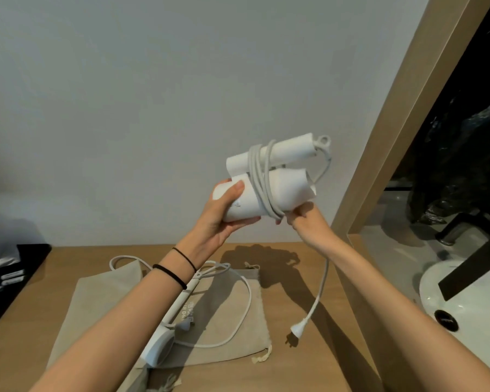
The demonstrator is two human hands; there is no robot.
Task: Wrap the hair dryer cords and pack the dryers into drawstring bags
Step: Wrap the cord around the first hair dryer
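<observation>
Held dryer: a white plastic folding hair dryer [255,193], lifted above the table between both hands; the barrel's long axis runs roughly left to right, tilted up toward the right, with the open nozzle end pointing right and slightly upward.
Handle: folded against the barrel and lying just above it, parallel, its cord end pointing right.
Cord: a pale grey-white cord [262,179] looped several times around barrel and handle together, across the long axis; its free length drops below the right hand and ends in a white plug [296,332] hanging just over the table.
Left hand: the left hand [224,213] is curled around the rear, left end of the barrel, thumb on top and fingers beneath, gripping it firmly.
Right hand: the right hand [303,216] is closed below the nozzle end, pinching the cord where the loops meet the barrel's underside.
Below the hands: a second white hair dryer [164,335] with its loose cord, unwrapped, lying on a flat beige cloth drawstring bag [224,315] on the tan wooden table [303,372].
Right of the right hand: a wood-framed mirror [393,137].
</observation>
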